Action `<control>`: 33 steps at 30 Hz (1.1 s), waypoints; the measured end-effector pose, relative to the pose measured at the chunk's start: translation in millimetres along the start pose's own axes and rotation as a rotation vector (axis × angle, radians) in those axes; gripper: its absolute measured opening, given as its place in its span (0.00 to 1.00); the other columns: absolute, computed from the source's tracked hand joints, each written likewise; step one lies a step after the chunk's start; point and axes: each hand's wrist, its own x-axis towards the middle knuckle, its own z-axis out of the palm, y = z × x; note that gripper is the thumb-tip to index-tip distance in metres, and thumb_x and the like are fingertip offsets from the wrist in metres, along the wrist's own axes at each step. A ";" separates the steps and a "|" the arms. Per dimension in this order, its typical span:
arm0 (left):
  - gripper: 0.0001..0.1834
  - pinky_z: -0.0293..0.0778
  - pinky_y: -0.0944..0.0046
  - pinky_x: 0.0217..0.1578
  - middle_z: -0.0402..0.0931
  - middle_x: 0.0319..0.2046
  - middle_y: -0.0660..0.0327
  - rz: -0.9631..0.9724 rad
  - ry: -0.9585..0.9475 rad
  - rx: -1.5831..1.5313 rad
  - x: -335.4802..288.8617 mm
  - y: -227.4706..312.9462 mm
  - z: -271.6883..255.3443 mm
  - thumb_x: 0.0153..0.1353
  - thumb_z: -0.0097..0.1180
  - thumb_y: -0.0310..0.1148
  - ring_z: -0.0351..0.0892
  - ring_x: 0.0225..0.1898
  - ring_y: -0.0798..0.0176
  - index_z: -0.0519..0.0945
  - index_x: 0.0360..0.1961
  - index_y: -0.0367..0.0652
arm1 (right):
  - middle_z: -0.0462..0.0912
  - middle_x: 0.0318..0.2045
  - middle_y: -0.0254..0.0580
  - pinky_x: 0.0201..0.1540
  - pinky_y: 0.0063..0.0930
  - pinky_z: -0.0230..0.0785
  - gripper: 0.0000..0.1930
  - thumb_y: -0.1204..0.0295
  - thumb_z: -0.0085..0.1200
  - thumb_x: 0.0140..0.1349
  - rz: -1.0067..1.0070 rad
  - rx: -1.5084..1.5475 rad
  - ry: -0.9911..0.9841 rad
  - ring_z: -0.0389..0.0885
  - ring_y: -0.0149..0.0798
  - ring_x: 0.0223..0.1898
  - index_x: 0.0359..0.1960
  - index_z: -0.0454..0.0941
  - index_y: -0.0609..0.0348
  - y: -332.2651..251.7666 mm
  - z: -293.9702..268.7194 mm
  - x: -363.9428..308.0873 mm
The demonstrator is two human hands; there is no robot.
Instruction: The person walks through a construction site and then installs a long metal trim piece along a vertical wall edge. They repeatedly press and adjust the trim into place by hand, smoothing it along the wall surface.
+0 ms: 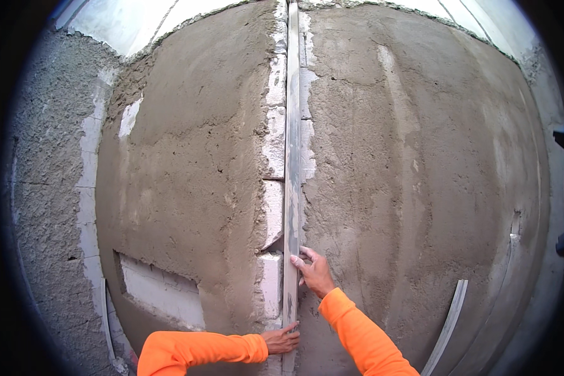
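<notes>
A long, narrow metal straightedge stands upright along the strip of bare white blocks between two plastered wall areas. Its face is smeared with grey mortar. Low down, my left hand reaches from the left and holds the bar with its fingers across it. Higher up, my right hand grips the bar's right edge, thumb on the front face and fingers at the side. Some of its fingertips are hidden behind the bar. Both hands show pale dust. Ragged plaster edges run along both sides of the block strip.
Grey-brown plaster covers the left wall area and the right wall area. A rectangular recess exposes white block at lower left. Another straight bar leans at lower right, and a thin strip stands at far left.
</notes>
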 end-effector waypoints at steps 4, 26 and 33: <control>0.17 0.44 0.33 0.79 0.79 0.51 0.69 -0.001 0.019 0.018 -2.7 2.5 3.3 0.66 0.48 0.37 0.70 0.65 0.60 0.84 0.52 0.53 | 0.84 0.44 0.38 0.20 0.18 0.72 0.26 0.67 0.63 0.71 -0.034 -0.008 -0.003 0.81 0.25 0.32 0.66 0.74 0.69 -0.5 2.0 -4.4; 0.24 0.42 0.33 0.79 0.73 0.66 0.64 -0.029 0.058 -0.084 -13.1 -13.7 -30.0 0.66 0.49 0.38 0.65 0.73 0.56 0.78 0.63 0.52 | 0.83 0.42 0.42 0.18 0.22 0.70 0.33 0.66 0.67 0.68 -0.009 0.064 -0.008 0.80 0.25 0.26 0.65 0.70 0.80 -8.7 2.4 2.8; 0.47 0.34 0.24 0.75 0.57 0.78 0.53 -0.846 0.720 -0.351 -33.3 -21.4 -49.5 0.52 0.70 0.53 0.50 0.80 0.40 0.68 0.74 0.63 | 0.86 0.42 0.36 0.24 0.17 0.69 0.28 0.63 0.69 0.66 -0.099 -0.064 -0.032 0.80 0.22 0.32 0.61 0.79 0.70 1.3 -9.1 8.1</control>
